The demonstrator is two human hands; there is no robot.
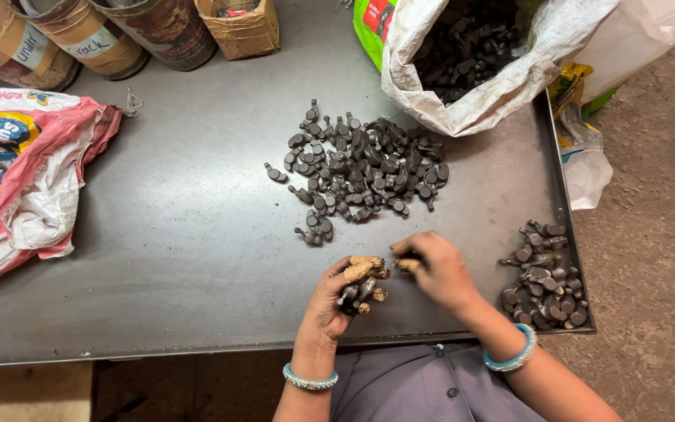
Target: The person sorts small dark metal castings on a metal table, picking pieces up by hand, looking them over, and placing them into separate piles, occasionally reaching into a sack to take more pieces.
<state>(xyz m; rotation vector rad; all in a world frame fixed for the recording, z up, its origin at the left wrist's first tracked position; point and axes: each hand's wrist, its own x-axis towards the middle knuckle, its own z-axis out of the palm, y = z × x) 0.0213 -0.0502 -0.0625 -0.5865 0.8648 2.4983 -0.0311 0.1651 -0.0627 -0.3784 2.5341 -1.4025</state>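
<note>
While left hand (333,301) grips a fistful of dark metal parts (359,291) near the table (181,234) edge, right hand (435,266) pinching closed, contents unclear; overfull grasp, could spill pieces off the near rim or into the sorted right heap (544,277)

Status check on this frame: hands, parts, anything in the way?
Left hand shut on dark metal parts. Right hand pinched beside it, contents unclear. Loose pile ahead, smaller pile right. Nothing between.

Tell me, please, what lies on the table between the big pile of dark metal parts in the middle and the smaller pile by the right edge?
In the head view, only bare dark table separates the big pile from the smaller pile.
</note>
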